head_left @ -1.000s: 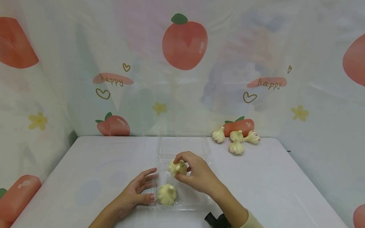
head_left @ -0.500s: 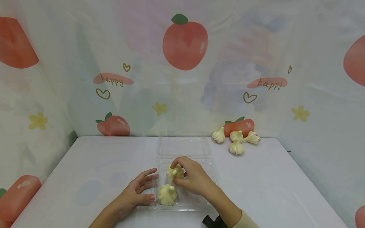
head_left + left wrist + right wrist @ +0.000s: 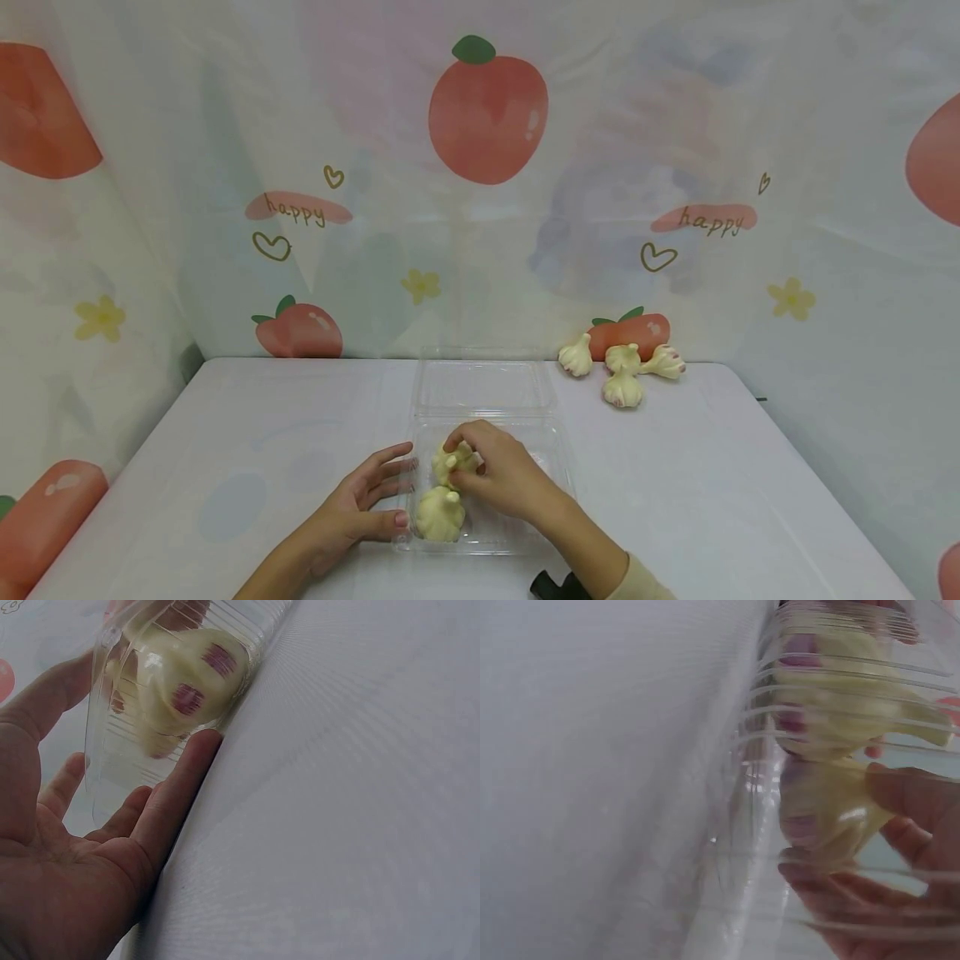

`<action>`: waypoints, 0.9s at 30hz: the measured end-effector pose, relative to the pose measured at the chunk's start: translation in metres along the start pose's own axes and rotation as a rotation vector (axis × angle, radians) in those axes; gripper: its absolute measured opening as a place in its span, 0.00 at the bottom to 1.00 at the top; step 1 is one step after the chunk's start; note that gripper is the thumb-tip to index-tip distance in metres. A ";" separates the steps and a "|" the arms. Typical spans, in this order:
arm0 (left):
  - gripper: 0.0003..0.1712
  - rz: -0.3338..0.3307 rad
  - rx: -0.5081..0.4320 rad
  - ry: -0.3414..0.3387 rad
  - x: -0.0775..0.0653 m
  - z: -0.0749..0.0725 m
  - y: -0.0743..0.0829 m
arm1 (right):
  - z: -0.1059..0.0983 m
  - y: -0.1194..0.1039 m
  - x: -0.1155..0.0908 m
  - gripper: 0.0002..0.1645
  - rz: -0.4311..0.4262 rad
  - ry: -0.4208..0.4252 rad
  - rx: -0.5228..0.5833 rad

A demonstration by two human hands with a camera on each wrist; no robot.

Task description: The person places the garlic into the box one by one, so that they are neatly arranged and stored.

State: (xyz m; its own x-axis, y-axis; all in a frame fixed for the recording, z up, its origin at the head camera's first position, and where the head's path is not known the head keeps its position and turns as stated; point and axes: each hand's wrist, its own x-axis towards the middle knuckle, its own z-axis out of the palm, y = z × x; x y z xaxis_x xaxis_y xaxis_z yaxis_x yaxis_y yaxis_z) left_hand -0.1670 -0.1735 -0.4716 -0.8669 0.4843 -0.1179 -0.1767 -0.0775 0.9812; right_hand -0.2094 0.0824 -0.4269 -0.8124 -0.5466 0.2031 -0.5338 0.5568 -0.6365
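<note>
A clear plastic clamshell box (image 3: pixel 517 537) lies in the head view with its lid laid back. In its left side stands a garlic bulb (image 3: pixel 439 517), stem up. Just behind that one, my right hand (image 3: pixel 504 471) pinches a second garlic bulb (image 3: pixel 444 468) between thumb and fingers. Seen through the ribbed plastic in the right wrist view, the held bulb (image 3: pixel 832 814) sits right against its neighbour (image 3: pixel 840 697). My left hand (image 3: pixel 360 504) rests along the box's left wall with fingers spread and relaxed. Purple patches mark the bulb (image 3: pixel 191 675) in the left wrist view.
Several more garlic bulbs (image 3: pixel 622 388) sit together at the table's back right. The open lid (image 3: pixel 483 387) reaches to the back edge, by a printed cloth backdrop (image 3: pixel 487 250). A black object (image 3: pixel 558 586) shows below the right forearm.
My right hand has brought its garlic bulb left and toward the near side, up to the bulb in the box. The left hand and the box have stayed put.
</note>
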 end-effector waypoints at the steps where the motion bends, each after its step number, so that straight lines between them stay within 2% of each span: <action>1: 0.50 0.000 0.000 0.000 0.000 0.000 0.000 | 0.001 0.001 0.000 0.15 0.007 -0.009 0.013; 6: 0.50 -0.005 -0.003 0.004 0.001 0.000 0.000 | 0.005 0.003 -0.001 0.16 -0.001 -0.032 0.022; 17: 0.52 -0.004 0.005 0.008 0.001 0.000 -0.001 | 0.005 0.003 -0.001 0.25 -0.021 -0.094 -0.004; 27: 0.50 -0.006 0.010 0.013 0.001 -0.001 -0.001 | 0.004 -0.001 -0.002 0.26 -0.027 -0.145 0.019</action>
State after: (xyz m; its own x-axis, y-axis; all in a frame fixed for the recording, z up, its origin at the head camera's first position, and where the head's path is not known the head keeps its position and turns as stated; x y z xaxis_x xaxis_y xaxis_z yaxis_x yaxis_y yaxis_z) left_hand -0.1680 -0.1733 -0.4732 -0.8721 0.4730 -0.1254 -0.1771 -0.0662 0.9820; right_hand -0.2058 0.0805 -0.4296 -0.7549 -0.6463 0.1115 -0.5488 0.5295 -0.6469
